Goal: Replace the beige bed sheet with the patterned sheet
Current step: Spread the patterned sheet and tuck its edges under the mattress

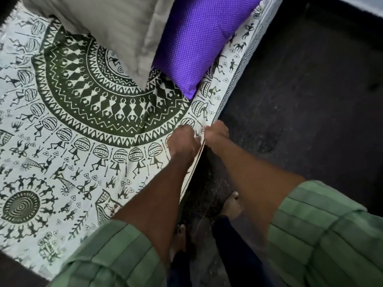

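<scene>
The patterned sheet (87,129) lies spread across the bed, cream with dark green tribal figures and a big round medallion, and it runs right out to the bed's near edge. Both hands are at that edge, close together. The left hand (182,141) is knuckles-up on top of the sheet, fingers curled down and pinching the fabric at the border. The right hand (215,135) is just beside it over the side, fingers curled round the sheet's hem. At the head end sit a purple dotted pillow (199,42) and a beige pillow (116,32), side by side and touching, both resting on the sheet. A grey mattress edge (246,59) shows under the hem. Green striped sleeves (323,235) are rolled up the forearms, bare feet (233,206) on the dark floor (310,100).
</scene>
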### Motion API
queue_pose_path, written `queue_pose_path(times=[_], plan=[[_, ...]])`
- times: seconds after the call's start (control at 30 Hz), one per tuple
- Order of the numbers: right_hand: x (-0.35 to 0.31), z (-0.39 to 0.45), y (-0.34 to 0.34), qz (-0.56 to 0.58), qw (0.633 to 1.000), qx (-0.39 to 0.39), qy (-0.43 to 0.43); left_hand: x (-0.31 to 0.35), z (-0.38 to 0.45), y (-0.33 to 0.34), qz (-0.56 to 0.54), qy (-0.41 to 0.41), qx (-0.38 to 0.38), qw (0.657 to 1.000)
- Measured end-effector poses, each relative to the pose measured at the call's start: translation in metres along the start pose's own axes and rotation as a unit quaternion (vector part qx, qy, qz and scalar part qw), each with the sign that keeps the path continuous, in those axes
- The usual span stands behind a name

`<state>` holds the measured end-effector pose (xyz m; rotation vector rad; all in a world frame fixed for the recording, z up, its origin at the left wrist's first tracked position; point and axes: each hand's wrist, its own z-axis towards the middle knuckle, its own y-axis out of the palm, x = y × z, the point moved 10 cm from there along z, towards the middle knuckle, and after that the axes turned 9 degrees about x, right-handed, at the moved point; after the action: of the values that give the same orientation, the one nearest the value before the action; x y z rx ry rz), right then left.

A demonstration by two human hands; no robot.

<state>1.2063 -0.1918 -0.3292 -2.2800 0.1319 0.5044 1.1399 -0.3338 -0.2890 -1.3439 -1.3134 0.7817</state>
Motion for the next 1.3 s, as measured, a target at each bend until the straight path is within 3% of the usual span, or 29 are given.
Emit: queue_pose_path(times=[0.13, 0.33, 0.43, 0.5, 0.57, 0.6, 0.67, 0.77, 0.9, 0.97, 1.03, 1.2, 1.3], plan=[[0.013, 0.007, -0.022, -0.103, 0.992, -0.023, -0.063, 0.015, 0.000, 0.026, -0.014, -0.050, -0.061, 0.997], [0.047, 0.027, -0.050, -0.207, 0.978, -0.019, -0.031, 0.048, -0.020, 0.061, -0.053, -0.040, -0.175, 0.982], [0.009, 0.028, -0.055, -0.222, 0.967, 0.036, -0.119, 0.045, -0.010, 0.065, -0.071, -0.053, -0.226, 0.970], [-0.033, 0.022, -0.054, -0.244, 0.930, 0.093, -0.258, 0.047, -0.003, 0.063, -0.064, -0.045, -0.268, 0.960], [-0.072, 0.011, -0.045, -0.297, 0.859, 0.108, -0.402, 0.048, 0.014, 0.056, -0.049, -0.041, -0.280, 0.958], [-0.087, 0.008, -0.039, -0.326, 0.823, 0.099, -0.455, 0.050, 0.026, 0.047, -0.046, -0.040, -0.264, 0.963], [-0.102, 0.016, -0.030, -0.352, 0.803, 0.044, -0.478, 0.052, 0.047, 0.024, -0.044, -0.050, -0.197, 0.978], [-0.123, 0.042, -0.031, -0.327, 0.853, -0.029, -0.405, 0.047, 0.066, 0.002, -0.110, -0.115, -0.147, 0.976], [-0.140, 0.080, -0.051, -0.154, 0.968, -0.009, -0.199, 0.019, 0.085, 0.005, -0.276, -0.282, -0.094, 0.914], [-0.146, 0.087, -0.045, -0.106, 0.984, -0.049, -0.132, 0.020, 0.092, 0.012, -0.282, -0.296, -0.126, 0.904], [-0.158, 0.089, -0.049, -0.099, 0.986, -0.064, -0.120, 0.036, 0.095, -0.003, -0.262, -0.261, -0.155, 0.916], [-0.149, 0.136, -0.111, -0.038, 0.991, 0.128, -0.020, 0.093, 0.115, -0.040, -0.127, -0.098, -0.105, 0.981], [-0.120, 0.177, -0.106, 0.007, 0.992, 0.100, 0.074, 0.129, 0.129, -0.032, -0.100, -0.009, -0.060, 0.993]])
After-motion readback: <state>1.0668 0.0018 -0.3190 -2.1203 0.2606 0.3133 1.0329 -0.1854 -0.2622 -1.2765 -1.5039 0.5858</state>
